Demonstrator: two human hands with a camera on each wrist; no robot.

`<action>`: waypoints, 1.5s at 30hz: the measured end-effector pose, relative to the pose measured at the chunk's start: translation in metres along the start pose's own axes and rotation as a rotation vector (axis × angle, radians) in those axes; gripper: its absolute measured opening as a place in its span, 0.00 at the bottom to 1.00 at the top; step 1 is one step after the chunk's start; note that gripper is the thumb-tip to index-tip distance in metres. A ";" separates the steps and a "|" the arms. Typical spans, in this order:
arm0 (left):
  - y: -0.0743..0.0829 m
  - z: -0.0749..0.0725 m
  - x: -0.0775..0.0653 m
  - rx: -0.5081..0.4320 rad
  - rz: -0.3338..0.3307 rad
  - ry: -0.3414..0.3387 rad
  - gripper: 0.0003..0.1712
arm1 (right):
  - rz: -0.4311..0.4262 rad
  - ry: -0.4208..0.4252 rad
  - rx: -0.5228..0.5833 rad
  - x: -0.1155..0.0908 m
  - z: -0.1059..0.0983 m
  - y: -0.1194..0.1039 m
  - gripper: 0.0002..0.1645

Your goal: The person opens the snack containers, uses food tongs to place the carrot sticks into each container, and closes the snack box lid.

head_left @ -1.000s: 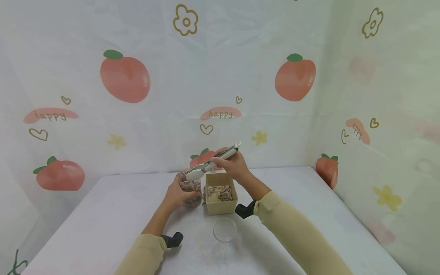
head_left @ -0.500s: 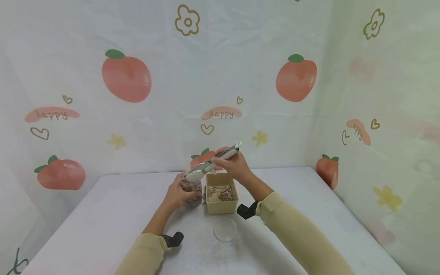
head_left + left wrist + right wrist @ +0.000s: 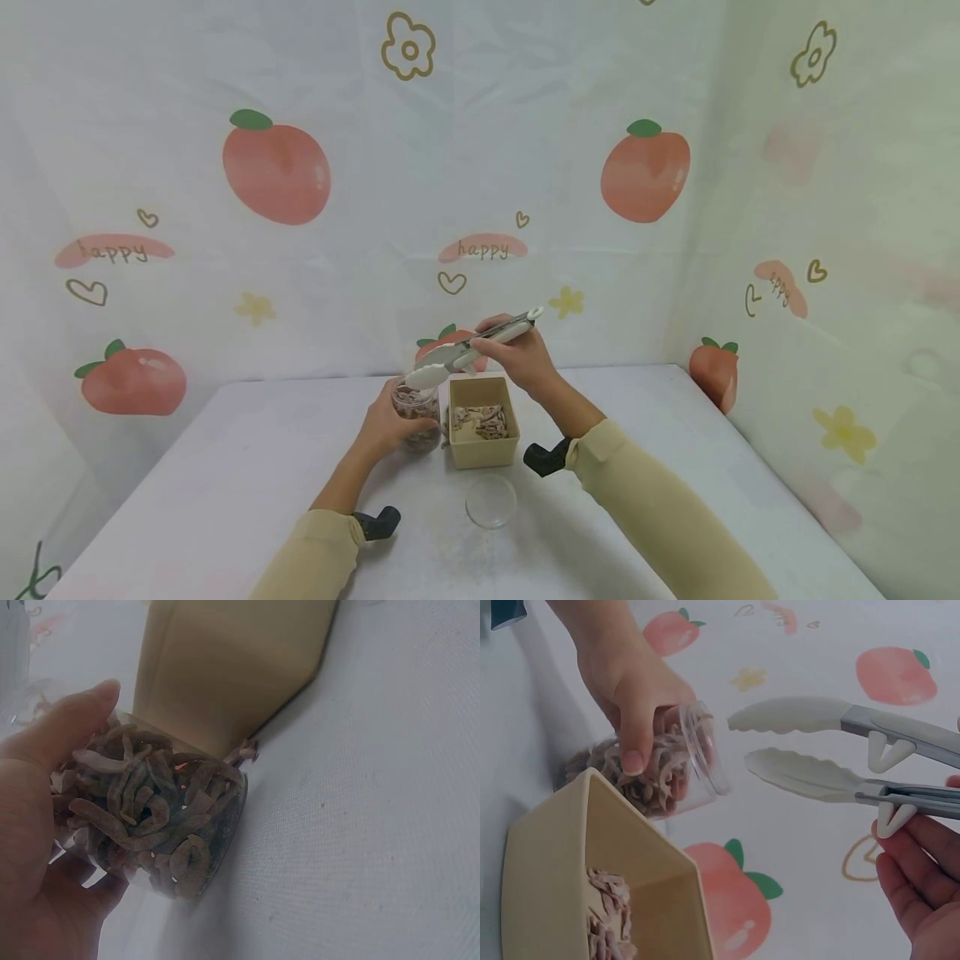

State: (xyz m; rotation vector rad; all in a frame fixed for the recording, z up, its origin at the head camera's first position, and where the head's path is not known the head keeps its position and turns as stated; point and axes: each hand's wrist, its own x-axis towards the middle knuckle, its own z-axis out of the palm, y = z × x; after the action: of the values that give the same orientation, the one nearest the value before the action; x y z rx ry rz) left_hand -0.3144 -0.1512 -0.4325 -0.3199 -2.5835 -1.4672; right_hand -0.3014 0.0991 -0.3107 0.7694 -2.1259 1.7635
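Note:
My left hand [image 3: 386, 423] is wrapped round a clear jar [image 3: 161, 802] packed with wrinkled, brownish dried strips; it stands on the table, its mouth uncovered. In my right hand [image 3: 517, 354] are white-headed tongs [image 3: 810, 772] with metal arms. Their tips stand apart just above the jar's mouth, with nothing between them in the right wrist view. A beige box [image 3: 483, 452] is right beside the jar, with some of the same strips [image 3: 611, 915] on its bottom.
A round clear lid [image 3: 491, 502] lies on the white table [image 3: 600, 517] in front of the box. A few strips [image 3: 244, 752] lie between jar and box. Behind the table hangs a fruit-printed sheet [image 3: 555, 125].
The tongs have risen out of the jar's mouth and shifted slightly right with my right hand. My left hand still holds the jar in the same place.

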 end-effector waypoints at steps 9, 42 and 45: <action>-0.002 0.001 0.001 0.023 0.025 0.002 0.57 | -0.020 0.051 0.085 -0.004 -0.019 0.006 0.16; -0.005 0.000 0.004 0.033 0.005 0.010 0.59 | 0.215 -0.245 -0.246 -0.020 -0.062 0.034 0.24; -0.006 0.001 0.004 0.029 0.001 0.010 0.59 | 0.238 -0.296 -0.290 -0.020 -0.061 0.038 0.24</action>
State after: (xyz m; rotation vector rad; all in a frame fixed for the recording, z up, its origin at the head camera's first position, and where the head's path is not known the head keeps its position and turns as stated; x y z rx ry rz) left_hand -0.3204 -0.1533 -0.4371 -0.3092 -2.5934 -1.4254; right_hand -0.3139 0.1672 -0.3393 0.7623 -2.6931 1.4638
